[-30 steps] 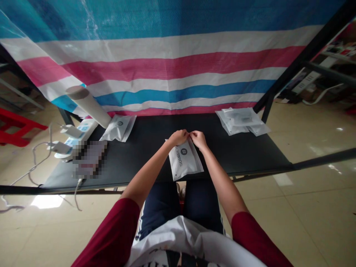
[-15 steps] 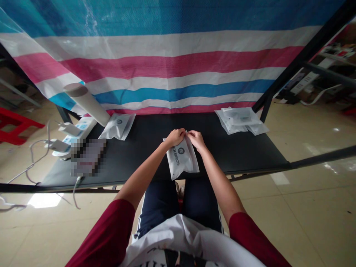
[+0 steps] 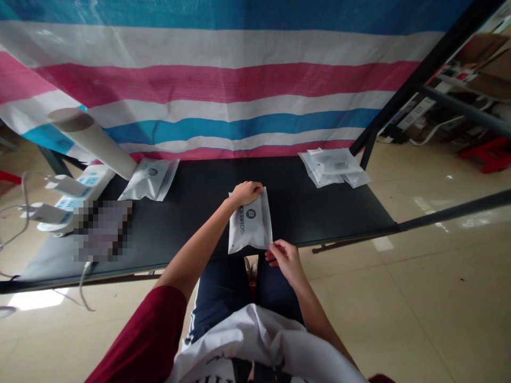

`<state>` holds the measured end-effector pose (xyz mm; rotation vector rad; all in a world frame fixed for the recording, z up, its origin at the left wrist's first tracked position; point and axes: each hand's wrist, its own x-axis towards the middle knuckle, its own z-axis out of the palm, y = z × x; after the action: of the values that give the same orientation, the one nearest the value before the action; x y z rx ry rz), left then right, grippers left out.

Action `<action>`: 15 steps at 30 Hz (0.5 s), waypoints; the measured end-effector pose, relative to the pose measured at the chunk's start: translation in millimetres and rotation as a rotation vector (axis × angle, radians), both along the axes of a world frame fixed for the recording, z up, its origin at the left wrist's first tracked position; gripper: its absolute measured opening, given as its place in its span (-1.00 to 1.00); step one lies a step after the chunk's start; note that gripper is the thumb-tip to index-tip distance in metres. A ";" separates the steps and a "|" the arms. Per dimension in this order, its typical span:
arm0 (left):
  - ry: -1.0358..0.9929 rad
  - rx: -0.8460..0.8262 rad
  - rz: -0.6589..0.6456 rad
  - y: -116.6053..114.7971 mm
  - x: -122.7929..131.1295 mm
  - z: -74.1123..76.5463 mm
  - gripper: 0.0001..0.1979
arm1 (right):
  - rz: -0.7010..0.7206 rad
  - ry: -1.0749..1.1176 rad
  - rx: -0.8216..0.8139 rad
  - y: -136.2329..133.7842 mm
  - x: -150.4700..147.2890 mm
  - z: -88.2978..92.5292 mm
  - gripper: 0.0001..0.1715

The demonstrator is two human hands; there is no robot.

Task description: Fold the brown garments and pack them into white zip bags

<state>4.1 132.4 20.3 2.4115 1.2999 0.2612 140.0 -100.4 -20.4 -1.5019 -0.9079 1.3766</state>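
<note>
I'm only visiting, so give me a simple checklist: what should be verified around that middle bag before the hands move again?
1. Left hand on the far end of the middle bag: ok.
2. Right hand at the bag's near right corner: ok, fingertips on it.
3. Printed side up: ok, dark lettering shows.
4. Bag well back from the front edge of the black table: not ok, its near end lies right by it.
5. Other bags apart from it: ok, one bag at left, a pile at right.
6. Bag fully sealed: cannot tell.
</note>
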 end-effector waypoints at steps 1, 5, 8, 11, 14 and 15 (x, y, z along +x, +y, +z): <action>0.010 -0.001 0.000 0.2 0.9 0.9 -0.69 | -0.001 0.001 -0.003 -2.1 -1.3 1.0 -0.57; 0.012 0.059 0.023 -3.2 -1.1 12.1 -0.68 | 0.003 0.010 0.017 1.4 0.2 2.5 -0.54; -0.112 0.217 0.044 -21.5 -10.4 24.1 -0.65 | -0.038 0.035 0.051 9.4 8.8 4.6 -0.35; -0.305 0.330 0.156 -57.0 -22.9 25.7 -0.65 | -0.054 0.050 0.077 23.2 20.8 8.0 -0.32; -0.394 0.347 0.263 -94.9 -32.9 8.9 -0.61 | 0.017 0.050 0.089 43.3 28.7 9.1 -0.49; -0.400 0.331 0.276 -104.8 -35.0 0.4 -0.57 | 0.059 0.038 0.094 50.8 29.5 8.5 -0.53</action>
<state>-30.9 27.5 20.7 2.2544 1.4790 1.0511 169.4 -49.5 -11.9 -1.3839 -0.9861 1.3810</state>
